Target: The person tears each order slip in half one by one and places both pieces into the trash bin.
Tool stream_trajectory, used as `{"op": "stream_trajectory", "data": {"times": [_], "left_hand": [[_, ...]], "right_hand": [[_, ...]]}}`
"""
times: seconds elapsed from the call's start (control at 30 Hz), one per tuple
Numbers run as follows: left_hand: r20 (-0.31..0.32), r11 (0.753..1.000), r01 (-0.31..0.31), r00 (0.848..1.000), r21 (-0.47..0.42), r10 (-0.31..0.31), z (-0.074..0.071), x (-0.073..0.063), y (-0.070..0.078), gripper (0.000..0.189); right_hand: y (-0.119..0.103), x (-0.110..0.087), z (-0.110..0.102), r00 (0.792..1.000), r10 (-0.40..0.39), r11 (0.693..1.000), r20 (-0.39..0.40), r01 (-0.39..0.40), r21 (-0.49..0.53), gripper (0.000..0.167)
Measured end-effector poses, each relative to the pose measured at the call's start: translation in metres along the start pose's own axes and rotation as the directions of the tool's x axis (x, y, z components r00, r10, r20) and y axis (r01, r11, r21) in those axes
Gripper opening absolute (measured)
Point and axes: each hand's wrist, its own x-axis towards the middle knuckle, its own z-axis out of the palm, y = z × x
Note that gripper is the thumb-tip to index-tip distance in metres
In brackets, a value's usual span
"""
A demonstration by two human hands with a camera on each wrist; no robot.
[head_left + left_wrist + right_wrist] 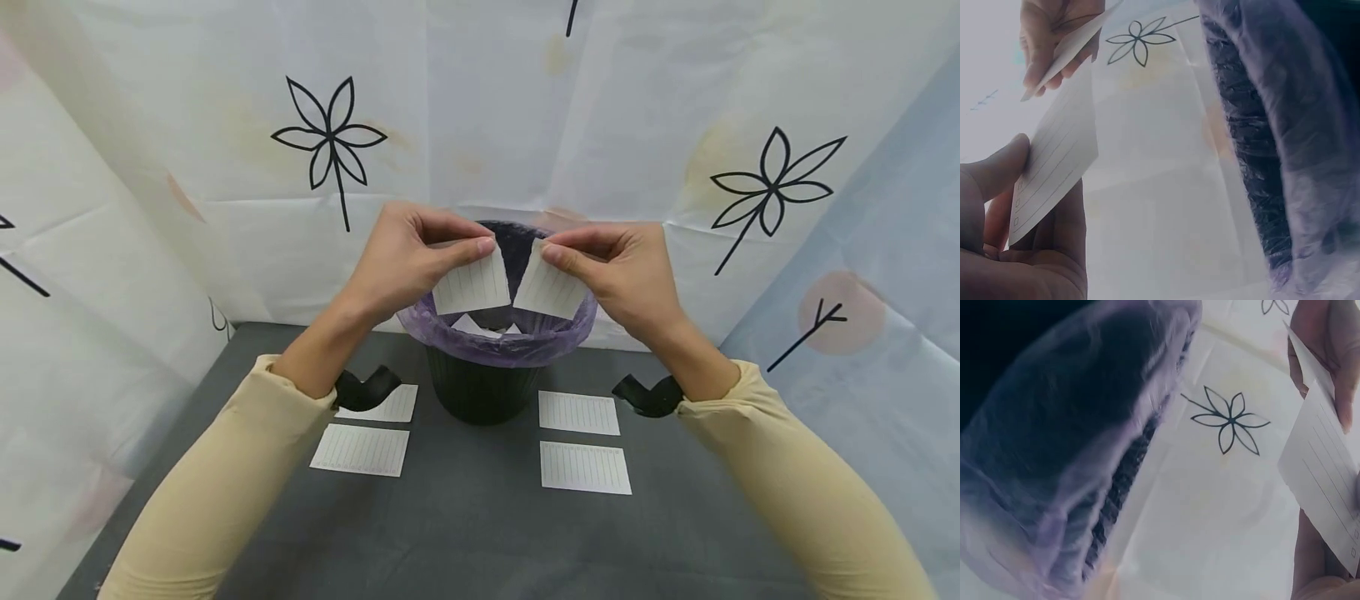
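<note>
Over a black bin [480,387] lined with a purple bag [517,350], two torn halves of a lined paper card are held apart. My left hand [405,258] pinches one half [472,283] between thumb and fingers at its top. The other half [551,283] hangs from the thumb and fingers of my right hand [618,271]. Their facing edges look ragged, with a gap between them. In the left wrist view, printed lines and small boxes show on the left piece [1063,150]. White paper scraps [472,327] lie inside the bin.
Lined cards lie on the dark table [465,533] on both sides of the bin: two at left, the nearer one [362,450] fully visible, and two at right, a farther card [579,412] and a nearer card [585,467]. A patterned white cloth [495,108] hangs behind.
</note>
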Motion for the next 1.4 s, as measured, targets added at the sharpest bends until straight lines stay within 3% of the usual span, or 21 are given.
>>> {"op": "stream_trajectory", "data": {"times": [0.2, 0.43, 0.83, 1.1, 1.4], "left_hand": [[-0.003, 0.999, 0.039, 0.999, 0.035, -0.039, -0.002, 0.019, 0.003, 0.018], [0.008, 0.992, 0.060, 0.998, 0.115, -0.062, -0.003, 0.039, 0.005, 0.018], [0.012, 0.972, 0.119, 0.992, 0.203, -0.124, -0.004, 0.066, -0.003, 0.015], [0.023, 0.961, 0.183, 0.981, 0.207, -0.191, -0.003, 0.074, -0.013, 0.014], [0.049, 0.945, 0.185, 0.977, 0.270, -0.205, -0.001, 0.074, -0.018, 0.014]], "right_hand": [[-0.002, 0.019, -0.001, 0.999, 0.043, 0.999, 0.027, -0.043, 0.000, 0.013], [0.001, 0.036, -0.003, 0.995, 0.092, 0.993, 0.040, -0.088, -0.074, 0.020], [0.018, 0.058, 0.003, 0.983, 0.168, 0.983, 0.074, -0.162, -0.084, 0.018], [0.030, 0.064, 0.009, 0.976, 0.202, 0.974, 0.083, -0.191, -0.121, 0.023], [0.035, 0.068, 0.013, 0.971, 0.219, 0.968, 0.091, -0.204, -0.145, 0.023]]}}
